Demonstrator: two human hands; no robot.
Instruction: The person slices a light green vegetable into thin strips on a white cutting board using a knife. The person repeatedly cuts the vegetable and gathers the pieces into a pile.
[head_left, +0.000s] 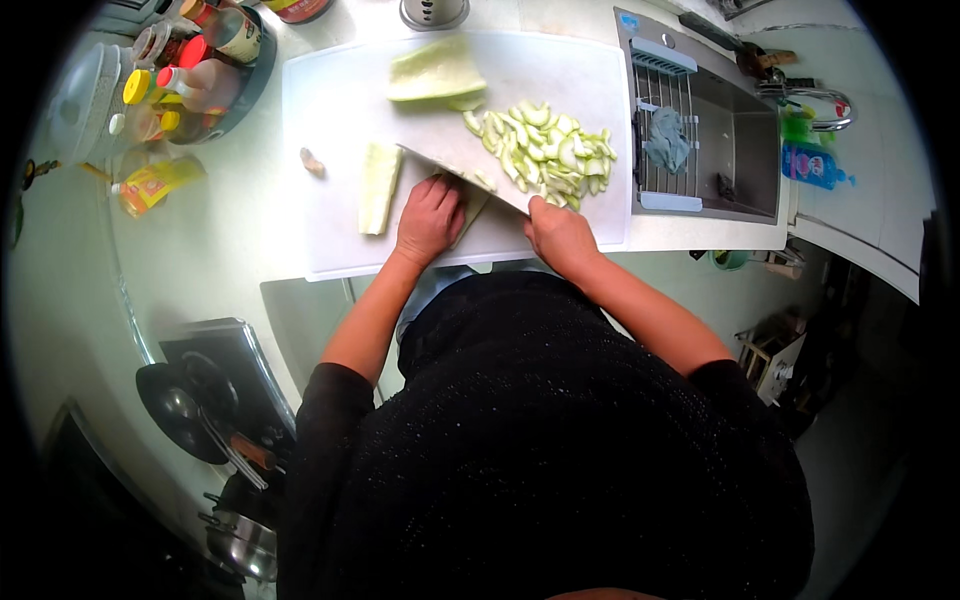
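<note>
On the white cutting board, my right hand is closed round the handle of a kitchen knife. Its wide blade slants up to the left, with some bits of vegetable clinging to it. My left hand has curled fingers pressing down a strip of pale green gourd beside the blade, partly hidden by hand and knife. Left of that hand lies another gourd strip. A wide gourd piece rests near the board's far edge. Beyond the knife spreads a heap of crescent gourd slices.
A small brownish lump sits at the board's left. Bottles fill a tray at the far left, with a yellow-labelled bottle nearby. To the right is a sink with a rack and blue cloth. A wok stands lower left.
</note>
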